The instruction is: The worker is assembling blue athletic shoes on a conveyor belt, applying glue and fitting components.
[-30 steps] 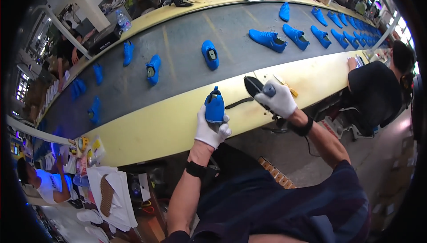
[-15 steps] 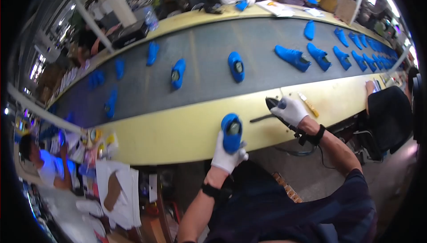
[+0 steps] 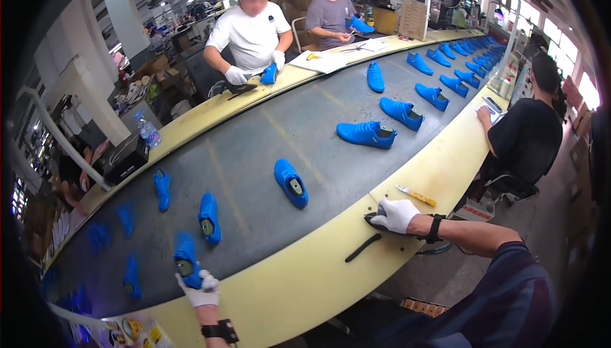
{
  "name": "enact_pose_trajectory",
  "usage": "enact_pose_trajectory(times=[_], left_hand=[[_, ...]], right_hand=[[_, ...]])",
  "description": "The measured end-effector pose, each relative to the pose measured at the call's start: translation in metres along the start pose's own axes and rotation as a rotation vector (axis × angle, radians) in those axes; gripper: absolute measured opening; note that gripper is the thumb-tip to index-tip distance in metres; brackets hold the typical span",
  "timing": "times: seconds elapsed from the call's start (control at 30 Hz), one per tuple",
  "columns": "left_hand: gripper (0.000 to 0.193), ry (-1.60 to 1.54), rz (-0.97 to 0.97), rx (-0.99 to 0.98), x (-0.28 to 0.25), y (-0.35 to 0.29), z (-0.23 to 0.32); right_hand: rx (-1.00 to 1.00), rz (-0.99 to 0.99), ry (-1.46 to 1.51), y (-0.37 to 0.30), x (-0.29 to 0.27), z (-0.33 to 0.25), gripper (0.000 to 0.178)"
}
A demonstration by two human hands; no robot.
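Note:
My left hand point(image 3: 202, 292), in a white glove, grips a blue sneaker point(image 3: 184, 249) at its heel end, over the near edge of the dark conveyor belt point(image 3: 254, 185). The toe points away from me, and something dark green shows inside the opening. My gloved right hand point(image 3: 397, 215) is closed around a dark, pointed tool point(image 3: 375, 222) on the pale yellow worktop point(image 3: 318, 262). Most of the tool is hidden under the fingers. A black strip point(image 3: 363, 248) lies just left of it, and a yellow-handled knife point(image 3: 417, 196) rests beyond the hand.
Several more blue sneakers point(image 3: 291, 183) stand along the belt, in rows toward the far right. Across it, a person in a white shirt point(image 3: 248, 36) handles another shoe, beside a person in grey point(image 3: 329, 14). Someone in black point(image 3: 525, 119) sits at the right. A water bottle point(image 3: 147, 130) stands far left.
The sneaker in my left hand has gone from above the worktop before me to the belt's edge, further left. My right hand stays on the dark tool. The view has turned and tilted upward.

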State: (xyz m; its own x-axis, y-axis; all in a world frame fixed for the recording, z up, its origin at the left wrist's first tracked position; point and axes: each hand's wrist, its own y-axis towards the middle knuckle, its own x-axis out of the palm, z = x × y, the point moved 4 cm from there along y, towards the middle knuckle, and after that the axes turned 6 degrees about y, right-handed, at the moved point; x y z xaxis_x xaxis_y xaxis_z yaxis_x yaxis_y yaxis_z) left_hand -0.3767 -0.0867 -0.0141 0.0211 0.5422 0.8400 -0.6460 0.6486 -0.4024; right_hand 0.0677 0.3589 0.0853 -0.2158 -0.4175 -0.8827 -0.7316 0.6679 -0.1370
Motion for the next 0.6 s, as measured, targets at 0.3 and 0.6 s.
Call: enact_pose_trajectory(times=[0.3, 0.6], left_hand=[[0.065, 0.043, 0.500, 0.201, -0.112, 0.128, 0.111], [0.060, 0.492, 0.166, 0.005, -0.077, 0.110, 0.051]], right_hand=[[0.018, -0.025, 0.021, 0.012, -0.004, -0.006, 0.042], [0.039, -0.028, -0.003, 0.014, -0.009, 0.000, 0.041]])
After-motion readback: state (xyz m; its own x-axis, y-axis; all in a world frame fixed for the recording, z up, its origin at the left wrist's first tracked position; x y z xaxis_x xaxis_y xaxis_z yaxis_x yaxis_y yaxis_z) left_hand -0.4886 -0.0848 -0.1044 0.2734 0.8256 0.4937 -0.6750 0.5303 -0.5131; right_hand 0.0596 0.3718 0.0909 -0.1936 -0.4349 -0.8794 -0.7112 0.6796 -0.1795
